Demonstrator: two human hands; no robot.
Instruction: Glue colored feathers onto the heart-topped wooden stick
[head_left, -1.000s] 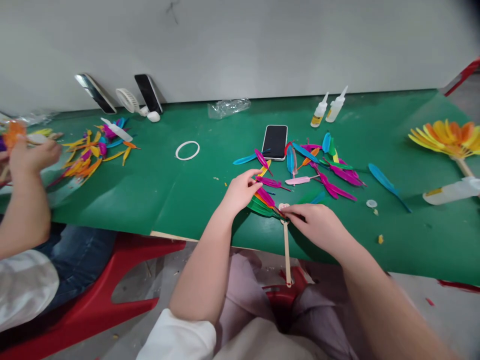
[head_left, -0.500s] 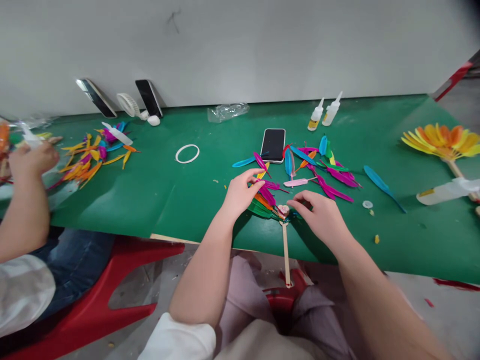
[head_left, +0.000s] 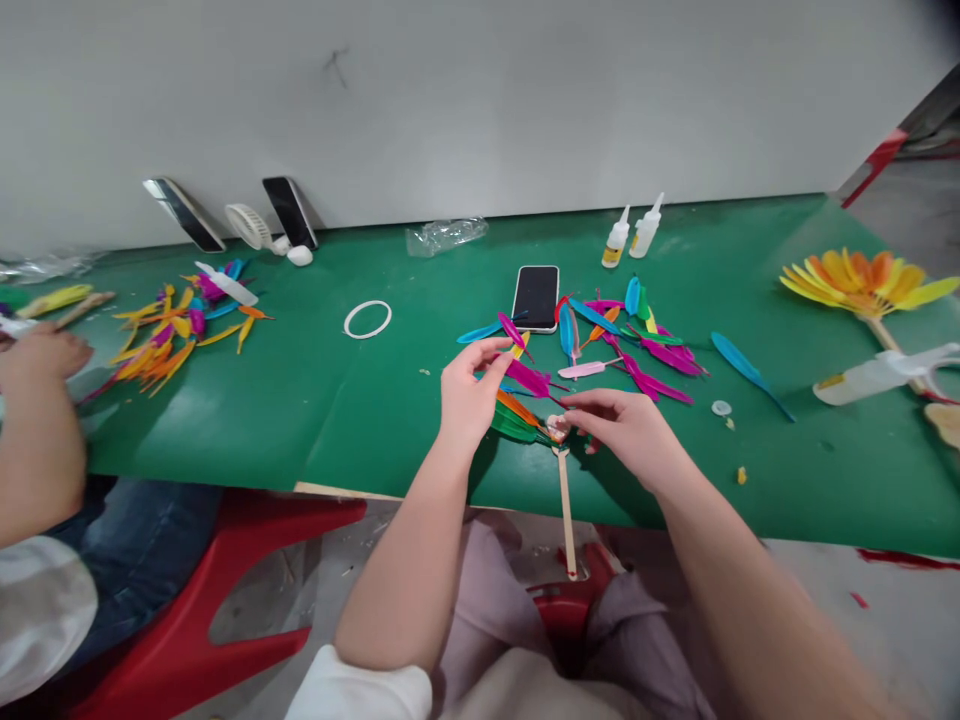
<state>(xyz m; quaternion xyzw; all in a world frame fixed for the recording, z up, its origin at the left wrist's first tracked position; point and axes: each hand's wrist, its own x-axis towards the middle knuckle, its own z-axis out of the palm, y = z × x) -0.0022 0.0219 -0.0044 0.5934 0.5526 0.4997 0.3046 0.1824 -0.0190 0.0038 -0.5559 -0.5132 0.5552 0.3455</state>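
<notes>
A wooden fan handle [head_left: 566,520] points toward me over the table edge. Glue-like, whitish clumped material [head_left: 556,427] sits at its top. Green feathers [head_left: 514,424] and an orange feather [head_left: 517,407] spread leftward from there. Above them, my left hand [head_left: 472,388] pinches the broad end of a magenta feather [head_left: 529,378] between thumb and forefinger. My right hand [head_left: 626,428] has its thumb and forefinger closed at the quill end of that same feather, beside the clump. The fingers partly hide the handle's right side.
Loose coloured feathers [head_left: 649,380] lie beyond my hands, near a phone [head_left: 536,297]. Two glue bottles [head_left: 616,238] stand by the wall. At right are a yellow-orange feather fan [head_left: 862,285] and a larger bottle [head_left: 855,380]. A co-worker's hand [head_left: 45,355] is at far left.
My right hand has moved in to the magenta feather's quill, its fingertips now meeting there. My left hand has shifted slightly and keeps its pinch. The co-worker's hand has moved left and down.
</notes>
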